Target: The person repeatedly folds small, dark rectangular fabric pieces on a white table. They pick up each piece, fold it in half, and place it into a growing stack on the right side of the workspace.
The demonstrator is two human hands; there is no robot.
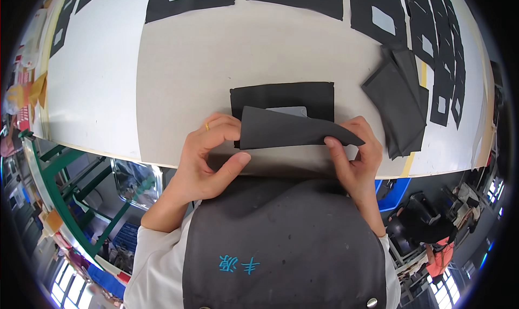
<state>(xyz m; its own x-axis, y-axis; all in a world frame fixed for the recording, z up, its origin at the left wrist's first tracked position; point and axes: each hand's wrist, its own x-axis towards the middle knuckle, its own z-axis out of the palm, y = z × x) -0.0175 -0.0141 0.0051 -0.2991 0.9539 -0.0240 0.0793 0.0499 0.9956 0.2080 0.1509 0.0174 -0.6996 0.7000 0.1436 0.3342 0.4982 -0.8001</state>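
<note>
A dark grey fabric piece (284, 130) is held up over the near part of a black fabric panel (284, 93) lying on the table. Part of a light grey patch (288, 111) shows on that panel, its lower portion hidden by the raised piece. My right hand (357, 155) pinches the piece's right end between thumb and fingers, and that end curls. My left hand (213, 155), with a ring on one finger, is at the piece's left edge; its fingertips are partly hidden behind the fabric and its thumb stands apart. Whether it grips the fabric is unclear.
Several dark folded fabric pieces (397, 102) lie stacked at the right. Black panels with light patches (383, 20) line the far and right parts of the table. Below the table edge are a green metal frame (61, 179) and a blue bin (395, 195). Another person (440, 256) is at lower right.
</note>
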